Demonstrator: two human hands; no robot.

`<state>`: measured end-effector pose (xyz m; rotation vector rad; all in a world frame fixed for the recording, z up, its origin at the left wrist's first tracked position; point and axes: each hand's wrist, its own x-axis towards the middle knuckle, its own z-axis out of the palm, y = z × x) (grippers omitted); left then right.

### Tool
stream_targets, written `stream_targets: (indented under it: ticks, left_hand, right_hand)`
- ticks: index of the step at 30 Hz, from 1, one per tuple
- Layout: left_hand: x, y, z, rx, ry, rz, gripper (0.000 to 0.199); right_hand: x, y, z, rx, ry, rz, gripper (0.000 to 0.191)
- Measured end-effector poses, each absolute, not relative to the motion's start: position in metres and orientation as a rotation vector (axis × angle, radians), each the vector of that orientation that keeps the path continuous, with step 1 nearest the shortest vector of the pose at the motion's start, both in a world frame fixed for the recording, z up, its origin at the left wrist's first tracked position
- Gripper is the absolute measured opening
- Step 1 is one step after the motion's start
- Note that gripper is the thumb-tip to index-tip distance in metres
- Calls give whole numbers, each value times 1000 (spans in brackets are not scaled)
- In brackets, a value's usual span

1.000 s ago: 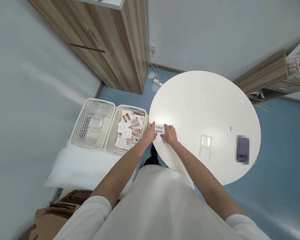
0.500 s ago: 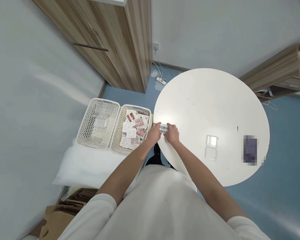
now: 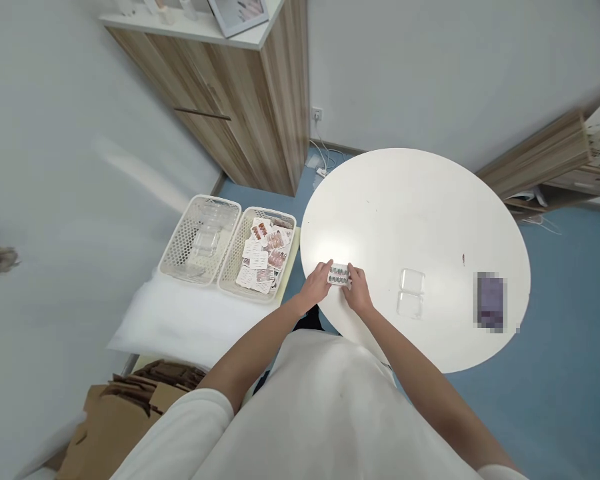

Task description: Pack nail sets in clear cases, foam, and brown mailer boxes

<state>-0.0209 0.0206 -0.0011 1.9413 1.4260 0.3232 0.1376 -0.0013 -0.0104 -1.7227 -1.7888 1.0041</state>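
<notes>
Between my two hands is a card of press-on nails [image 3: 339,274], white with two rows of dark green nails. My left hand [image 3: 316,287] grips its left edge, and my right hand [image 3: 359,290] grips the right edge. Both hands are at the near left rim of the round white table [image 3: 410,200]. To the right of them an opened clear plastic case [image 3: 411,293] lies flat on the tabletop, its two halves side by side.
Left of the table stand two white baskets: one [image 3: 223,267] with many nail cards [image 3: 263,257], the other [image 3: 166,257] with clear plastic cases [image 3: 206,241]. A blurred purple object [image 3: 491,301] lies at the table's right. Cardboard [image 3: 110,423] is at lower left.
My hands, still gripping the nail card, have moved slightly right and further over the table. The head view has shifted, showing more of the cabinet top.
</notes>
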Motion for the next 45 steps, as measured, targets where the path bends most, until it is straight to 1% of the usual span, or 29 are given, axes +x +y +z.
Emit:
stream_targets:
  ticks: [10, 15, 19, 29, 45]
  left_hand:
    - [77, -39, 21, 1938, 1271, 333, 63]
    - [120, -49, 19, 1993, 1239, 242, 62]
    - [144, -44, 16, 2033, 1268, 183, 62]
    - [174, -25, 7, 2002, 1358, -7, 64]
    - [177, -27, -7, 1973, 1371, 28, 70]
  right_hand:
    - [254, -68, 14, -1722, -1806, 1007, 64]
    - [310, -85, 11, -1713, -1909, 940, 63]
    - [338, -82, 3, -1726, -1976, 902, 61]
    - [359, -58, -14, -1762, -2021, 978, 61]
    - [361, -56, -21, -1712, -2028, 995, 63]
